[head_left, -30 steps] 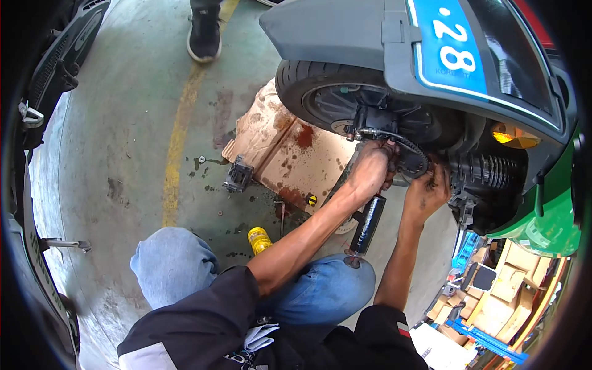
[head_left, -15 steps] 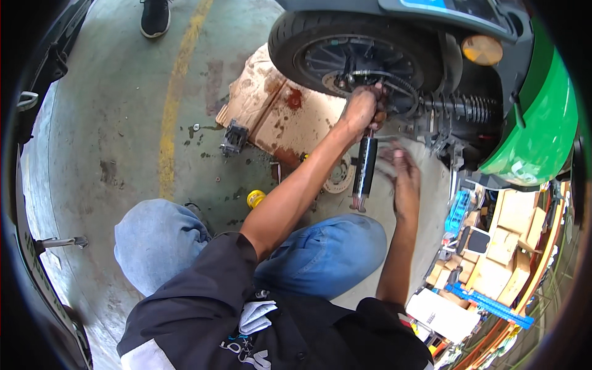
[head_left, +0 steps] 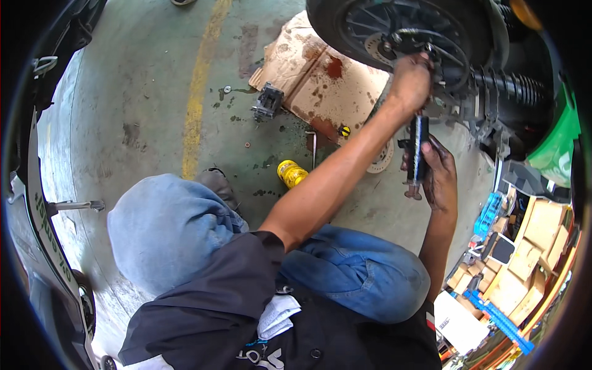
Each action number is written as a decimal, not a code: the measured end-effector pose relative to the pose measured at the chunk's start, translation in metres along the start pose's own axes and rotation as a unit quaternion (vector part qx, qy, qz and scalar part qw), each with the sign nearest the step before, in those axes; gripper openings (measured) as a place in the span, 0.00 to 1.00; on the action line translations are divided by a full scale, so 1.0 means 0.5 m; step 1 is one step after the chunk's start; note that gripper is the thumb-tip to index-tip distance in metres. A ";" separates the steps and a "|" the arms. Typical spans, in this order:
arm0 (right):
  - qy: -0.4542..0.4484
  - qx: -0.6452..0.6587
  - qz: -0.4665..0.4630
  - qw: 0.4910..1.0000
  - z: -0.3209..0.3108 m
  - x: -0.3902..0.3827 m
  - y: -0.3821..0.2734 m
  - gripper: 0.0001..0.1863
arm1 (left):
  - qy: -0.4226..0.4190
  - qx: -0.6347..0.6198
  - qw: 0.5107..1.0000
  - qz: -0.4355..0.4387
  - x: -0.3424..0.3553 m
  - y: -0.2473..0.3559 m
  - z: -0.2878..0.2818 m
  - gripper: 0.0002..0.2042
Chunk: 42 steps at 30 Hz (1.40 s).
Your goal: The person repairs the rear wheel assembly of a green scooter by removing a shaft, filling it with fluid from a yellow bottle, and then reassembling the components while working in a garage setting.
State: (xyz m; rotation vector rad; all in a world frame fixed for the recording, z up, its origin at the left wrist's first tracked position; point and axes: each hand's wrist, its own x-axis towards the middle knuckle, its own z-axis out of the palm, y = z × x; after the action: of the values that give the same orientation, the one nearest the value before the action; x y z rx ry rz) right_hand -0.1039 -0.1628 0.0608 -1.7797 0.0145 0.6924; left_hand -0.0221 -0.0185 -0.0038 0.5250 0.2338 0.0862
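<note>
The grey-green floor (head_left: 139,80) carries a painted yellow line (head_left: 198,105) and dark wet spots. Taking the yellow bottle (head_left: 291,174) lying there as the dial's centre, a stained cardboard sheet (head_left: 302,77) spreads between twelve and one o'clock. A washer (head_left: 227,89) lies at eleven, a small nut (head_left: 247,145) at ten, a bent metal rod (head_left: 314,148) at one, and a partly hidden perforated disc (head_left: 383,159) at three.

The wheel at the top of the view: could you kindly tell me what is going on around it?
A person's left hand is up by the wheel, though anything in its grasp is hidden. The right hand holds a black cylinder just below it. A stained cardboard sheet and a yellow container are on the floor.
</note>
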 end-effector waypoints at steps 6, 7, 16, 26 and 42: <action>-0.043 0.037 -0.046 0.997 0.009 0.045 0.072 0.22 | 0.049 0.093 0.993 0.060 -0.003 0.031 -0.050 0.17; -0.071 0.007 -0.063 0.995 0.007 0.061 0.093 0.22 | 0.025 0.091 0.994 0.050 -0.013 0.041 -0.066 0.11; -0.091 -0.140 -0.080 0.983 0.075 0.065 0.347 0.29 | 0.099 0.108 0.989 0.026 -0.008 0.107 -0.243 0.06; -0.135 -0.015 -0.133 0.982 0.131 0.013 0.363 0.47 | 0.165 0.139 0.977 -0.001 -0.041 0.111 -0.243 0.07; -0.229 0.033 -0.034 0.972 0.125 -0.054 0.318 0.32 | 0.136 0.264 0.951 0.085 -0.227 0.092 -0.217 0.14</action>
State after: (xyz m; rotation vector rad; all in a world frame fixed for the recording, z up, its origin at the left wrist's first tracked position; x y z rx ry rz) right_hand -0.2098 -0.1694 -0.0757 -1.5145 -0.3306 1.0268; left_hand -0.1593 0.0577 -0.0492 1.0697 0.4865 0.2691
